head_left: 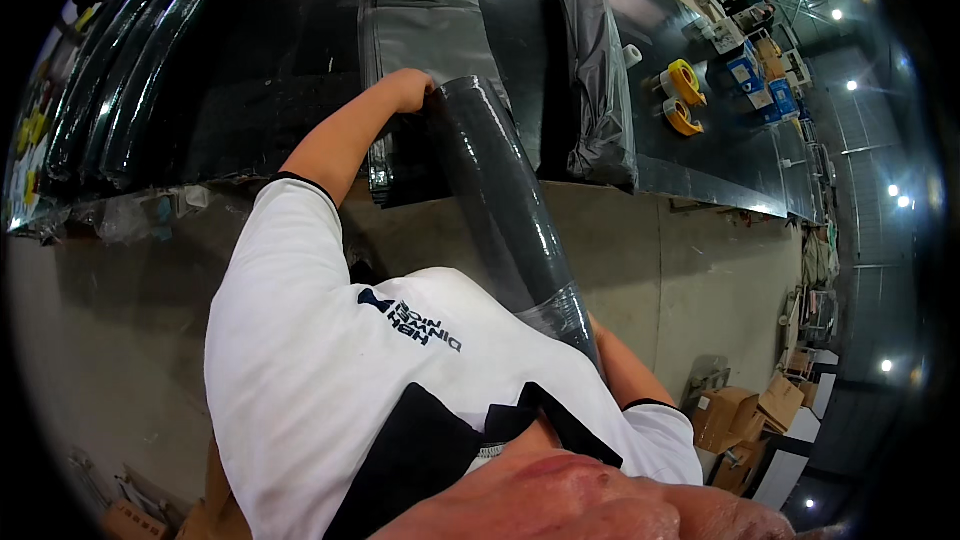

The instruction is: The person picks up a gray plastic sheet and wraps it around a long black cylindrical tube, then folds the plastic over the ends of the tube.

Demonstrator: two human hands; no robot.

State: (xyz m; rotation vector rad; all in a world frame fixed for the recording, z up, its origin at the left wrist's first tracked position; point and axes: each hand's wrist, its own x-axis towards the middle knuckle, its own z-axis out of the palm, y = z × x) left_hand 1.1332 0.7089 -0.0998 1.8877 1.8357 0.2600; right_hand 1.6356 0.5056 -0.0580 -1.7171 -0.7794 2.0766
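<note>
A long black roll (500,180) in shiny clear film slants from the table's near edge down toward my body. Its far end lies over a stack of flat grey plastic sheets (425,5). My left hand (408,90) is closed at the rim of that far end, with its fingertips partly hidden by the roll. At the lower end, my right hand (599,338) is behind the roll; the forearm and wrist show, but the fingers are hidden.
The dark table (690,180) carries several wrapped black rolls (130,80) at left. Right of the stack lies a folded grey plastic bundle (598,80). Beyond are a small white roll (632,56), yellow tape rolls (684,82) and blue boxes (745,72). Cardboard boxes (725,418) stand at lower right.
</note>
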